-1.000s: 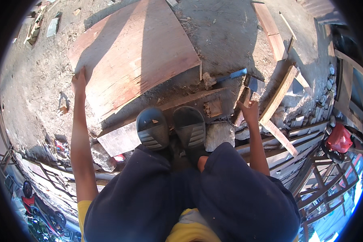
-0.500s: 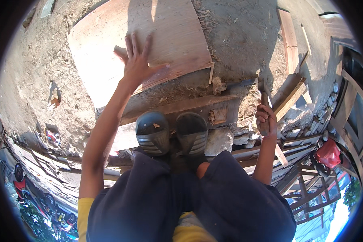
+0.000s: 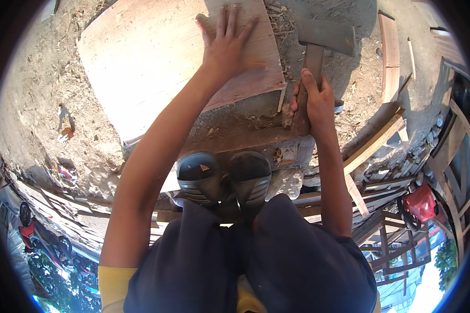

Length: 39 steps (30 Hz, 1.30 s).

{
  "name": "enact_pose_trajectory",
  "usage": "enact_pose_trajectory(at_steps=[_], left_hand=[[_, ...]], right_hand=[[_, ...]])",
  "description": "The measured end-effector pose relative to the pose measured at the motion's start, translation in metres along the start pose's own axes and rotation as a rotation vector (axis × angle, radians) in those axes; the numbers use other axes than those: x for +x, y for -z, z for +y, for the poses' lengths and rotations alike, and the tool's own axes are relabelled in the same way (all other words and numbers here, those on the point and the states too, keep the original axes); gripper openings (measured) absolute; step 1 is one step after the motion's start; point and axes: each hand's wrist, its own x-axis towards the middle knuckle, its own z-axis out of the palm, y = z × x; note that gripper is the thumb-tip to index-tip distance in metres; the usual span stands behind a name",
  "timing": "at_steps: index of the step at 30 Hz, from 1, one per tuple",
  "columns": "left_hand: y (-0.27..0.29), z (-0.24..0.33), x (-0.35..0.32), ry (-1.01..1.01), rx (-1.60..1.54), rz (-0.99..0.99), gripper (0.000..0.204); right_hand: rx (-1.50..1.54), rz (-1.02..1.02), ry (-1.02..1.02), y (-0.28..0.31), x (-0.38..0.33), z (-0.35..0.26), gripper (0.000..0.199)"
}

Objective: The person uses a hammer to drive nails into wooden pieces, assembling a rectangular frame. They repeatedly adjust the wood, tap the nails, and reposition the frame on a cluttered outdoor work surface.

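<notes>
A large pale plywood sheet [image 3: 146, 68] lies on the ground ahead of my feet. My left hand [image 3: 228, 49] rests flat near its right part, fingers spread, holding nothing. To the right of the sheet, my right hand [image 3: 314, 101] is wrapped round the wooden handle of a hatchet [image 3: 326, 37]. Its dark, broad metal head points away from me and hangs past the sheet's right edge. The lower end of the handle sticks out below my fist.
My dark slip-on shoes [image 3: 198, 177] stand behind a narrow wooden plank [image 3: 240, 141]. Timber pieces, including a pale beam [image 3: 373, 141] and a long board [image 3: 389, 57], lie to the right. Wood chips and straw litter the dirt. A red object [image 3: 420, 202] sits far right among wooden frames.
My right hand has brought the hatchet up and leftward, closer to the plywood, and its head now shows broadside. My left hand has slid forward and right over the sheet.
</notes>
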Motion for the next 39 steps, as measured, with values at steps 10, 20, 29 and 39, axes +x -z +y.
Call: enact_pose_trajectory(at_steps=[10, 20, 29, 39], left_hand=[[0.015, -0.001, 0.002, 0.040, -0.122, -0.151, 0.111], [0.021, -0.001, 0.004, 0.061, -0.133, -0.186, 0.114], [0.021, 0.003, 0.007, 0.086, -0.125, -0.183, 0.122], [0.020, 0.003, 0.004, 0.091, -0.111, -0.164, 0.123]], right_hand=[[-0.134, -0.040, -0.022, -0.015, 0.003, 0.018, 0.021], [-0.355, -0.055, 0.073, -0.013, 0.003, 0.011, 0.021], [-0.235, -0.054, 0.030, -0.012, 0.010, 0.009, 0.021], [-0.179, 0.004, 0.097, -0.025, 0.011, 0.019, 0.022]])
